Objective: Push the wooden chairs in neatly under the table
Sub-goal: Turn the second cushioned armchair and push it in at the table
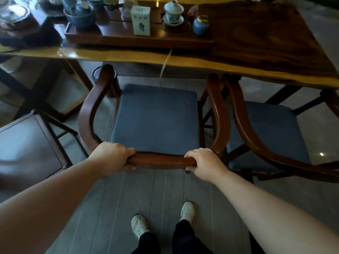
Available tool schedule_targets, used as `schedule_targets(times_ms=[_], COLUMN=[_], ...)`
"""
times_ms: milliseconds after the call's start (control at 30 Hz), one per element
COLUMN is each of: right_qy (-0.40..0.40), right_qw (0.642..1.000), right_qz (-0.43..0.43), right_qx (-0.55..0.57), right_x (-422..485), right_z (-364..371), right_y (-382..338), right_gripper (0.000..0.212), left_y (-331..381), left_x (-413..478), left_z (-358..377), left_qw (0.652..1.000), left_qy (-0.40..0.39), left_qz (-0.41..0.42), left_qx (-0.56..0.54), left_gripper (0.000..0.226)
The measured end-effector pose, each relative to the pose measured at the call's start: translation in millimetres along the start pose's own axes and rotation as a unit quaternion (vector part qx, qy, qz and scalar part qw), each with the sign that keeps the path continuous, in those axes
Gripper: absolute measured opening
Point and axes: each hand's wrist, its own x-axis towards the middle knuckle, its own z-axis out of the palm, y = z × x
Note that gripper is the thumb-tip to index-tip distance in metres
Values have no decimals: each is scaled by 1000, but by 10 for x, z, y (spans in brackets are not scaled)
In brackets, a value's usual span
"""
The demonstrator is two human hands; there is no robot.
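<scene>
A: What is seen in the head view?

B: 2 wooden chairs are seen at the table. The near chair, with a blue seat cushion, is faced toward the table; its front armrest ends are seen just at the table edge, while most of the seat is still out from under it.

A: How are the hands placed?

B: The curved back rail is gripped by both. The left hand is closed around the rail's left part, the right hand around its right part, fingers curled over the top.

A: And the 2nd chair?

B: The second chair is set just beside the first on the right, its arm almost touching, its seat partly under the table.

A: What is on the table?

B: A wooden tea tray is seen, with a white box, a lidded cup and a blue jar there. White shoes are seen on the grey floor.
</scene>
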Motion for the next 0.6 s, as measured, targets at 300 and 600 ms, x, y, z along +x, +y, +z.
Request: schedule_targets(times_ms=[300, 600], right_qy=[-78, -65], right_qw=[995, 986], right_qz=[26, -65], right_qx=[-53, -138], right_x=[47, 238], right_z=[-121, 37], right_y=[-111, -915], right_gripper=[46, 86], left_y=[59, -224], left_x=[-29, -560], left_z=[57, -57], left_qw=[992, 984], left_qy=[5, 120], left_qz=[-82, -83], left_qx=[-95, -104], left_gripper=[47, 79])
